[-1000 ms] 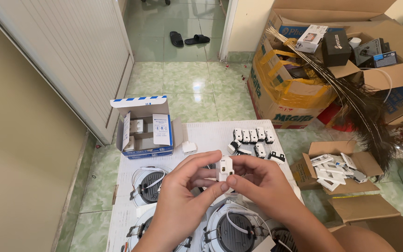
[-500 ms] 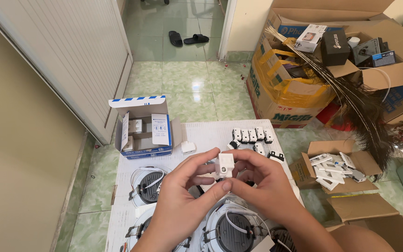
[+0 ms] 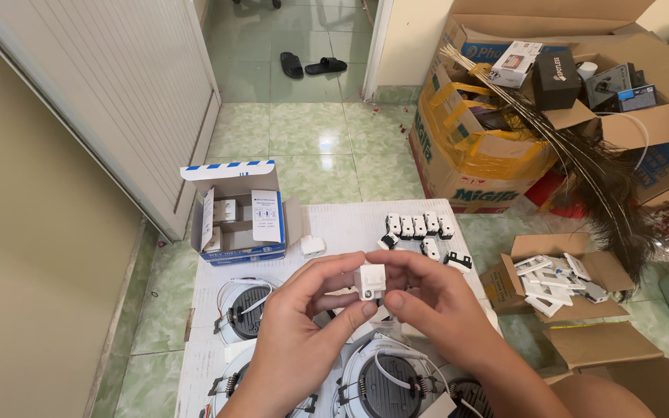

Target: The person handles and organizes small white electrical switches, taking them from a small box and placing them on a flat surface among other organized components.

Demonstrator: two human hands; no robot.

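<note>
Green tiled flooring surrounds a low white board (image 3: 350, 224) on which the work is laid out, and above its near half a small white switch block (image 3: 370, 281) is held up between both hands. The left hand (image 3: 303, 340) is closed on the block from its left side, thumb below and fingers curled over the top; the right hand (image 3: 435, 310) is closed on it from the right, its thumb tip pressed just under the block. The block is thus pinched between the two hands, roughly midway, no nearer to one than the other, with a small round dark spot on the face turned toward the camera. Its shape looks nearly cubic, so no clear long axis can be told. Under the hands, round ceiling lamps (image 3: 385, 391) with wires and spring clips are seen lying on the board. Beyond the fingers, a row of similar white switch blocks (image 3: 420, 226) is set near the far right edge of the board, well apart from the hands. To the far left stands an open blue-and-white carton (image 3: 245, 224) with more parts inside. Off the board, to the right, an open brown box (image 3: 555, 275) of white plates sits on the floor.
</note>
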